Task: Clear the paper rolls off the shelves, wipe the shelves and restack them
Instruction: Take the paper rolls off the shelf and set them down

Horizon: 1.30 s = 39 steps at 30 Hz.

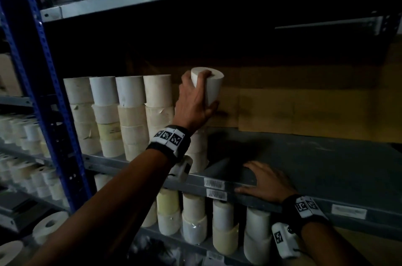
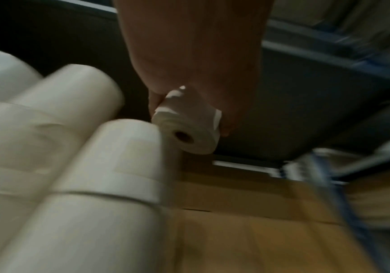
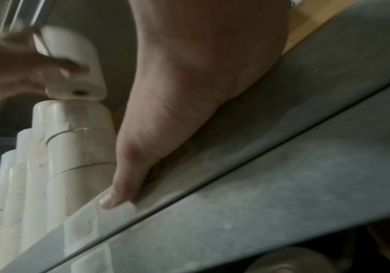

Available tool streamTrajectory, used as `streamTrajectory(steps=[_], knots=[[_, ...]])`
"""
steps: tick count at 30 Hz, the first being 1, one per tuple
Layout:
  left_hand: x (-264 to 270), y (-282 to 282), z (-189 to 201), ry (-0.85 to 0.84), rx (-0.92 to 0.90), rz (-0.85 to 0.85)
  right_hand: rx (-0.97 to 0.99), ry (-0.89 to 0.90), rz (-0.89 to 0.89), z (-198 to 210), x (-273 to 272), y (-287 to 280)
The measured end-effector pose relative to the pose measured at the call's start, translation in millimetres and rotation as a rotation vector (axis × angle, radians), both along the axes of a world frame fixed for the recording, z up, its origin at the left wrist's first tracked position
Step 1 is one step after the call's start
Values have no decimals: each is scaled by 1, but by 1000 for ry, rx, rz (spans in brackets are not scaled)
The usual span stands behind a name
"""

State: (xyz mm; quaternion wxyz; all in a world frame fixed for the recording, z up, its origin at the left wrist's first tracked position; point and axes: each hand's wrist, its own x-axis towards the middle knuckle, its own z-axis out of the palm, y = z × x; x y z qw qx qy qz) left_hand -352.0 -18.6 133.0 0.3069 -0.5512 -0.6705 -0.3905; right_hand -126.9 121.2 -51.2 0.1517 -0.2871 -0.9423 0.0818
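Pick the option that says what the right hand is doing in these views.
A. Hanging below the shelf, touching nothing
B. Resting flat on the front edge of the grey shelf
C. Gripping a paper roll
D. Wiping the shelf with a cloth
B: the right hand lies palm down with straight fingers on the grey shelf edge, holding nothing, while the left hand grips the paper roll.
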Motion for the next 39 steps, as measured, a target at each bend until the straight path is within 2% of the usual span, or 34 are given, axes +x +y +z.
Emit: streamTrajectory(steps=[3, 7, 11, 16, 18, 21, 24, 26, 28, 31, 33, 39], knots=[[37, 5, -22, 0, -43, -196, -5, -2, -71, 1, 10, -1], [82, 29, -90, -106, -216, -357, 3, -36, -167, -2, 37, 5], [112, 57, -158, -286, -297, -371, 38, -60, -225, 3, 88, 11], [137, 76, -178, -461, -244, -391, -14, -105, -261, 2, 125, 32], [137, 77, -175, -444, -279, -404, -90, -34, -244, 2, 124, 41], [126, 68, -157, -323, -332, -363, -216, 131, -205, 11, 110, 45], [107, 50, -122, -124, -273, -201, -180, 275, -101, 39, 82, 39], [86, 42, -95, 25, -230, 0, -110, 329, -51, 61, 58, 35], [61, 34, -71, 146, -252, 226, -42, 254, -41, 75, 33, 33], [26, 26, -45, 170, -330, 462, -16, 30, -38, 81, 9, 29], [12, 25, -33, 163, -400, 556, 37, -100, -78, 78, 3, 29], [-23, 32, -4, 12, -658, 520, 96, -144, -117, 76, -1, 31]])
